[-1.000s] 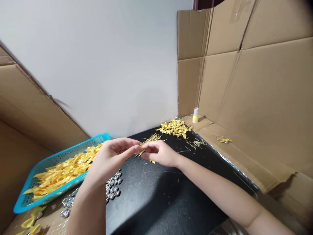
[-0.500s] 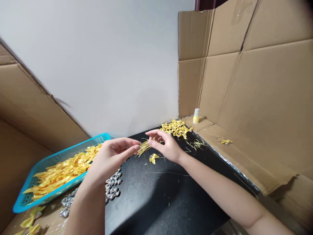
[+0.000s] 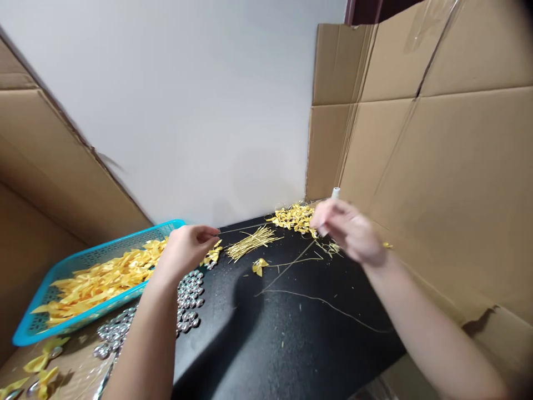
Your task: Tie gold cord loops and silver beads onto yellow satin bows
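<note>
My left hand (image 3: 187, 247) hovers over the black table top (image 3: 291, 344) beside the blue basket (image 3: 37, 322), its fingers pinched on a thin gold wire (image 3: 244, 228) that runs off to the right. My right hand (image 3: 350, 230) is raised at the right near the cardboard wall and is smeared by motion, so I cannot make out its fingers. A bundle of gold wires (image 3: 250, 244) lies on the table between my hands. A small yellow bow (image 3: 259, 266) rests just in front of the bundle, and another bow (image 3: 212, 255) sits by my left hand.
The blue basket holds several yellow ribbon pieces (image 3: 104, 278). Silver bells (image 3: 189, 300) lie in a heap beside it. A pile of yellow bows (image 3: 293, 216) sits at the back, with a small bottle (image 3: 335, 193) behind my right hand. Cardboard walls (image 3: 437, 166) stand left and right.
The wire bundle left my hands and now lies on the table. My right hand swung out to the right and my left hand drew back left, pinching a single wire.
</note>
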The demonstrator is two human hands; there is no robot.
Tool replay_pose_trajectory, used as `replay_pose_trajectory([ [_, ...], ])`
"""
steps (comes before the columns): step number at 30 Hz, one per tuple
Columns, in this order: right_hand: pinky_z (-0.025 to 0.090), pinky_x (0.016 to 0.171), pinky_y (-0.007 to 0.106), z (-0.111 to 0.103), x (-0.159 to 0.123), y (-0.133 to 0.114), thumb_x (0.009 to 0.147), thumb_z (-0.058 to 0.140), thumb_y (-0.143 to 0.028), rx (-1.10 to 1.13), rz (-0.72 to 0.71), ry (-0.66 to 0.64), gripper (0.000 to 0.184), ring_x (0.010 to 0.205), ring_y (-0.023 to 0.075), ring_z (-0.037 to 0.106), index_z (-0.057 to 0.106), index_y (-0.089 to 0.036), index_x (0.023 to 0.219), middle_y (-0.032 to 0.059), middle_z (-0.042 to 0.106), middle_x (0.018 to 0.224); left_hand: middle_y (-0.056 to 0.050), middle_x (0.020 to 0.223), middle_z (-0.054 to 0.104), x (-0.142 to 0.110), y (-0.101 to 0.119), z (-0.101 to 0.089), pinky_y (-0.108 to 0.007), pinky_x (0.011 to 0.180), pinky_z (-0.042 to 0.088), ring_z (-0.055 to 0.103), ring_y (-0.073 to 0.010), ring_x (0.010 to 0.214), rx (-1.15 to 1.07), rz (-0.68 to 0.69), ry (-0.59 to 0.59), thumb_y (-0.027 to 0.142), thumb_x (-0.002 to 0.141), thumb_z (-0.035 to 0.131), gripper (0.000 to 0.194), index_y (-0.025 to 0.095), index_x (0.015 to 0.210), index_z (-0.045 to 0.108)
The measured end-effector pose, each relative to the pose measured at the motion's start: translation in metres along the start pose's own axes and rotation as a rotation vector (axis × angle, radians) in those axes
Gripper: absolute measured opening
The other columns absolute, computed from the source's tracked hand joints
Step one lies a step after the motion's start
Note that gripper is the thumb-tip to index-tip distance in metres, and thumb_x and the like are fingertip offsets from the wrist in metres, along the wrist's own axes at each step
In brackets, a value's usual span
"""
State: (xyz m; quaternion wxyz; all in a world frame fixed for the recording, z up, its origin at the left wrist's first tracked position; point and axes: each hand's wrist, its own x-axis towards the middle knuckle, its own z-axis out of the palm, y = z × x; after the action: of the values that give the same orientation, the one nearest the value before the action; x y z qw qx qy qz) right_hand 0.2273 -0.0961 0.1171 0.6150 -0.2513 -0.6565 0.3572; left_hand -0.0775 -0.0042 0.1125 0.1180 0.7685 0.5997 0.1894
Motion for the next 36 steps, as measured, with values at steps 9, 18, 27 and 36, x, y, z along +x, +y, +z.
replay_pose_trajectory([
  [9,0.049,0.069,0.028,-0.075,0.09,-0.137,0.096,0.037,-0.018,-0.328,0.233,0.077,0.03,0.057,0.007,0.056,0.053,-0.021,0.07,-0.0035,0.06,0.066,-0.002,0.056,0.069,0.022,-0.006,0.039,-0.026,0.056,0.045,0.067,-0.0221,0.06,0.084,0.07,-0.362,0.018,0.061,0.057,0.015,0.018,0.068,0.07],
  [18,0.037,0.046,0.017,-0.045,0.145,-0.182,0.093,0.054,-0.021,-1.116,0.288,-0.382,0.02,0.047,0.0054,0.036,0.062,-0.014,0.076,-0.0049,0.039,0.055,-0.002,0.065,0.071,-0.021,0.067,0.13,-0.022,0.057,0.042,0.064,-0.0163,0.063,0.006,0.45,-0.606,0.014,0.061,0.054,0.02,0.018,0.067,0.073],
  [27,0.034,0.048,0.02,-0.033,0.142,-0.168,0.084,0.069,-0.024,-1.155,0.246,-0.518,0.016,0.051,0.0064,0.043,0.066,-0.014,0.072,-0.0028,0.048,0.055,-0.002,0.063,0.071,-0.028,0.068,0.134,-0.026,0.056,0.042,0.067,-0.0212,0.065,0.095,0.419,-0.562,0.011,0.056,0.06,0.015,0.021,0.058,0.071],
  [36,0.037,0.051,0.023,-0.017,0.132,-0.159,0.082,0.069,-0.029,-1.153,0.214,-0.553,0.017,0.054,0.009,0.046,0.067,-0.015,0.072,-0.001,0.051,0.058,-0.008,0.127,0.063,-0.019,0.084,0.084,-0.034,0.092,0.049,0.059,-0.0251,0.114,-0.166,0.446,-0.431,0.046,0.073,0.067,0.054,0.024,0.122,0.061],
])
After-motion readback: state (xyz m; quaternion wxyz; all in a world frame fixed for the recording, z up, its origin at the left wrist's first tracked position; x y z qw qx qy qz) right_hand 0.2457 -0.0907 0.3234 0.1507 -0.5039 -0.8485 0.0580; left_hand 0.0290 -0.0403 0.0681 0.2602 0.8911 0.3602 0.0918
